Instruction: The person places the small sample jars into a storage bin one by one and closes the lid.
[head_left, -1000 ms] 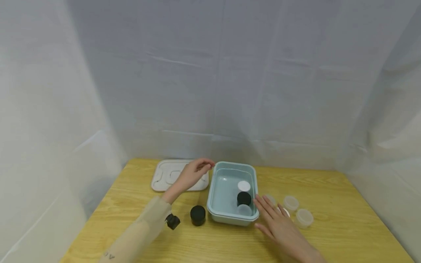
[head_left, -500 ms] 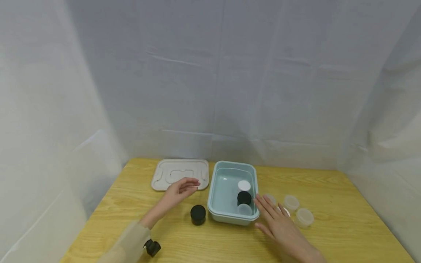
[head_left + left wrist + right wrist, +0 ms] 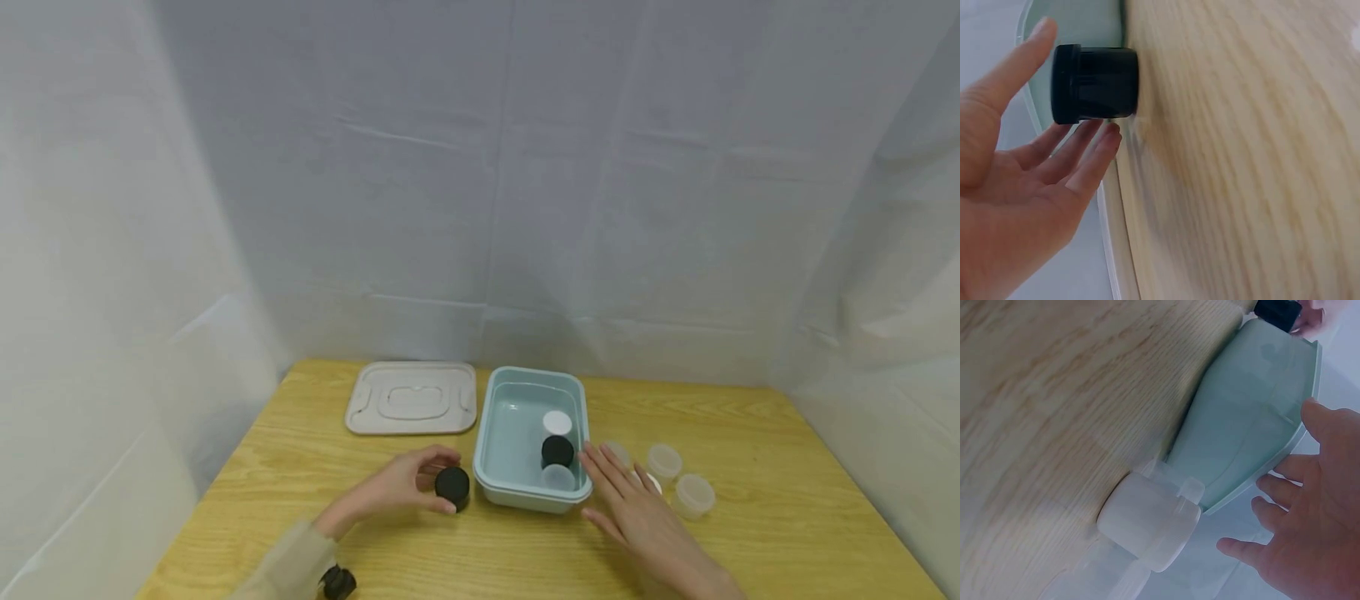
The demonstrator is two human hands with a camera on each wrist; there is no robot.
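My left hand (image 3: 396, 487) sat at the black jar (image 3: 452, 487), which stood on the table (image 3: 315, 467) just left of the tub (image 3: 495, 492), near its front corner. The jar stood upright, its short axis vertical and its cap facing up; in the left wrist view (image 3: 1094, 83) it reads as lying sideways only because that camera was turned. My fingers (image 3: 1088, 159) were loosely spread and cupped around the jar, thumb on one side, the others on the side nearer me; whether they actually pressed on it I could not tell. My right hand (image 3: 637, 512) lay flat and open on the table against the tub's right front corner, fingers (image 3: 1279, 487) straight and slightly apart, holding nothing. Inside the tub, along its right wall, stood a white-capped jar (image 3: 557, 423), a second black jar (image 3: 557, 451) and a clear jar (image 3: 558, 477) in a row. Three frosted jars (image 3: 693, 496) stood on the table right of my right hand. The tub's lid (image 3: 411, 397) lay flat behind my left hand, just left of the tub.
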